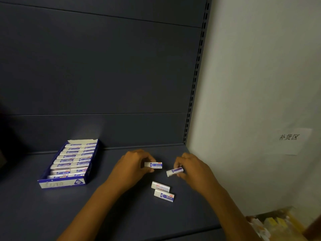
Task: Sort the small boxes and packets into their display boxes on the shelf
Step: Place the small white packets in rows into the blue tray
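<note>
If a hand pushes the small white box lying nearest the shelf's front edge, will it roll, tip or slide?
The nearest small box lies flat on a broad face, so it should slide, not roll or tip. Its straight edges suggest it is stiff. The left hand pinches a similar box by the fingertips, so it is probably light.

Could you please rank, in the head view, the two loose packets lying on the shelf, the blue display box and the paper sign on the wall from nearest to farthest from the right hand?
From the right hand:
1. Loose packets, just below it.
2. Paper sign, on the wall, right.
3. Blue display box, far left.
</note>
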`<move>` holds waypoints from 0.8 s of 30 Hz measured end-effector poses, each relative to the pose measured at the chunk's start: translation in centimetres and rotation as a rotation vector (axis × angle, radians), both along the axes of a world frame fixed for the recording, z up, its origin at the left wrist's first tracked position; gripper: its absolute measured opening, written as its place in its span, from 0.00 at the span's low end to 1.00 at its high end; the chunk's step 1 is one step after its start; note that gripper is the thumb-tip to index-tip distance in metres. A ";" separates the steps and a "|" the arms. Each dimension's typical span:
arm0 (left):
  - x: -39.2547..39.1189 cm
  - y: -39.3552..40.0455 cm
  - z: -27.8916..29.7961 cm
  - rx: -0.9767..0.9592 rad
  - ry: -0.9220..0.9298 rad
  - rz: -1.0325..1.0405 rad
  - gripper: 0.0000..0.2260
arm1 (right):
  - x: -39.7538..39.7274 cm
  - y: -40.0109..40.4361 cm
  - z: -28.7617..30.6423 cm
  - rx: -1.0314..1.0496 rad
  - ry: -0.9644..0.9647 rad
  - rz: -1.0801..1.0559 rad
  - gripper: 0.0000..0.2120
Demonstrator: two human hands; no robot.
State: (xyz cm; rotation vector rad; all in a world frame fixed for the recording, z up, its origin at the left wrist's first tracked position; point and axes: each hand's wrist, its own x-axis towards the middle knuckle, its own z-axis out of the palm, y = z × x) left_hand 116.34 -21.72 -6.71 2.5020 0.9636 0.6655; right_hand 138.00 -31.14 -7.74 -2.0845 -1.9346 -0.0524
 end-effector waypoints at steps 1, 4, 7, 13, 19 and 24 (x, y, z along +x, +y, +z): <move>-0.3 0.1 0.1 0.014 -0.007 0.011 0.11 | -0.2 0.1 0.2 0.018 0.003 0.004 0.07; -1.6 0.4 0.7 0.052 -0.041 0.024 0.11 | -1.2 0.4 0.7 0.082 0.055 0.013 0.09; -3.2 0.7 1.5 0.079 -0.050 0.036 0.10 | -2.8 1.2 1.4 0.120 0.111 0.042 0.10; -7.4 1.7 2.9 0.098 -0.011 0.126 0.11 | -6.9 3.2 2.8 0.119 0.214 0.138 0.11; -12.5 3.4 3.6 0.091 0.027 0.222 0.11 | -11.2 5.7 3.5 0.152 0.270 0.241 0.09; -17.0 4.1 3.4 0.112 0.023 0.287 0.10 | -14.7 7.4 3.5 0.206 0.273 0.301 0.07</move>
